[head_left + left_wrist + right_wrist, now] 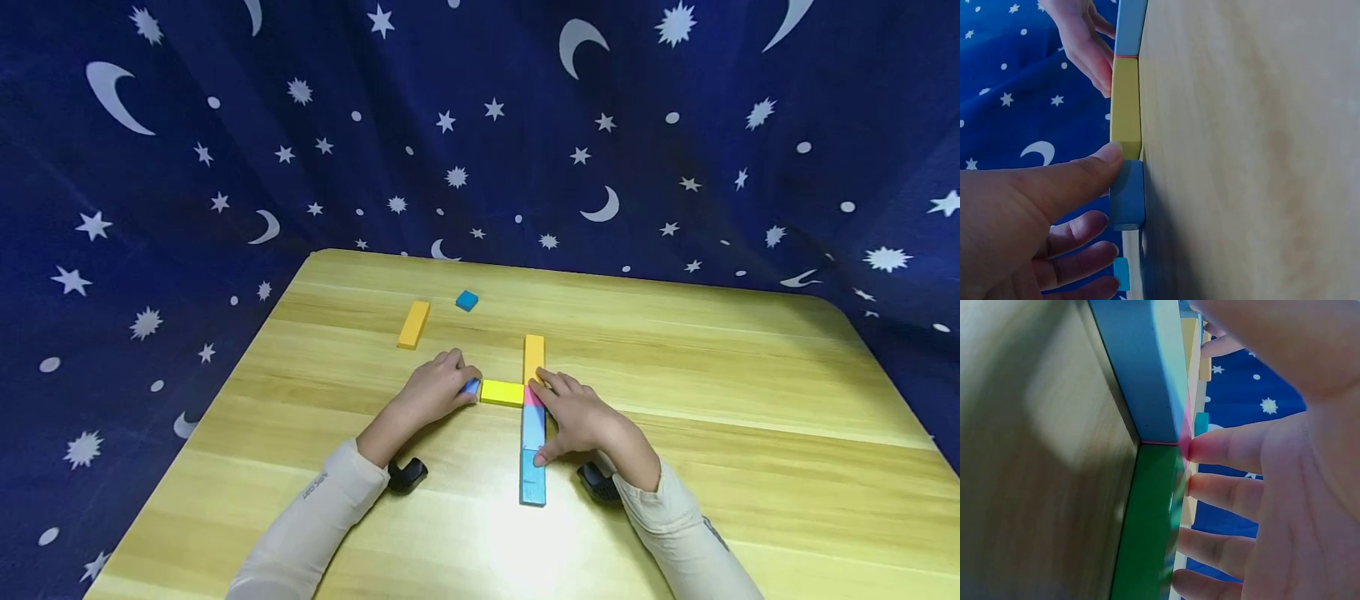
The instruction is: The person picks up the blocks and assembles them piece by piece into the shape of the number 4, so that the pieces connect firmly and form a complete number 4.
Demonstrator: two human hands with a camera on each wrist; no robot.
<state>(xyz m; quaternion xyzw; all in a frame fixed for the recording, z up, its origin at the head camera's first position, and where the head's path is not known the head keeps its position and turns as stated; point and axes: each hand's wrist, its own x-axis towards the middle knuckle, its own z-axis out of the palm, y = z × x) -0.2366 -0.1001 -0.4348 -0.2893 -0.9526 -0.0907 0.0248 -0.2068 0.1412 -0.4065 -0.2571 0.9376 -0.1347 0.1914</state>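
Observation:
On the wooden table, my left hand (435, 390) pinches a blue block (1127, 197) at the left end of a yellow block (501, 392). A narrow gap shows between these two blocks in the head view. The yellow block meets a straight row made of an orange block (533, 350), a pink block (532, 397), a light blue block (533, 429) and a teal block (533, 485). My right hand (588, 421) rests along the row, fingertips near the pink block and thumb on the teal one. Beside its fingers in the right wrist view stands a green block (1147, 519), hidden from the head view.
Farther back on the table (712, 358) lie a loose orange block (414, 325) and a small blue block (467, 300). A dark blue curtain (510, 158) with moons and stars hangs behind the table and along its left side.

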